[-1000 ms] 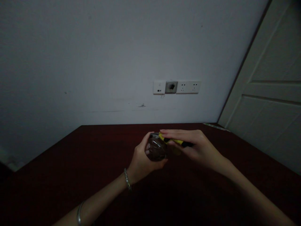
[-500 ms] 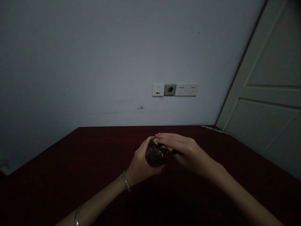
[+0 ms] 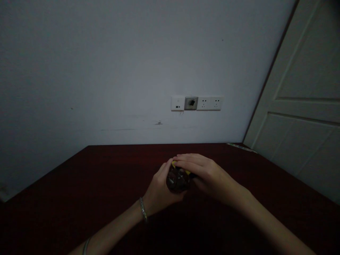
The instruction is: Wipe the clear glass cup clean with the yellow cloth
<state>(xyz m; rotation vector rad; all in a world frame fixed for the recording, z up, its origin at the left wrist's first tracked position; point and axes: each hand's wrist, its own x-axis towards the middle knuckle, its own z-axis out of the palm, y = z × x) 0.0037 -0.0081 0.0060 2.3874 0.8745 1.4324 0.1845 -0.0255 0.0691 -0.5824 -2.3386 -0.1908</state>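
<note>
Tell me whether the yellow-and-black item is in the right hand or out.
In: the right hand curls over the yellow-and-black item, small parts showing.

Glossy brown object (image 3: 177,183), perhaps plastic-wrapped, metallic bracelet (image 3: 143,209), matt wall (image 3: 119,71), smooth tabletop (image 3: 79,184)

Brown, yellow and black above your deep red-brown table (image 3: 106,173).
Over the table, your round object (image 3: 177,182) is dark brown, broken by pale glints, and your slim tool (image 3: 174,163) shows yellow with black. Also over the table, your bracelet (image 3: 143,209) is silver with a link-like pattern, and your bangle (image 3: 85,247) is a plainer silver-grey. Behind the table you see a bluish-grey wall (image 3: 106,71) with dark smudges (image 3: 158,123); above the table's far edge, white socket plates (image 3: 209,103), dotted black, flank a grey plate (image 3: 191,103) with a black centre. Right of the table, your door (image 3: 297,106) is pale grey-green with darker lines; at the table's far right corner, a strip (image 3: 241,147) is whitish with dark markings.
</note>
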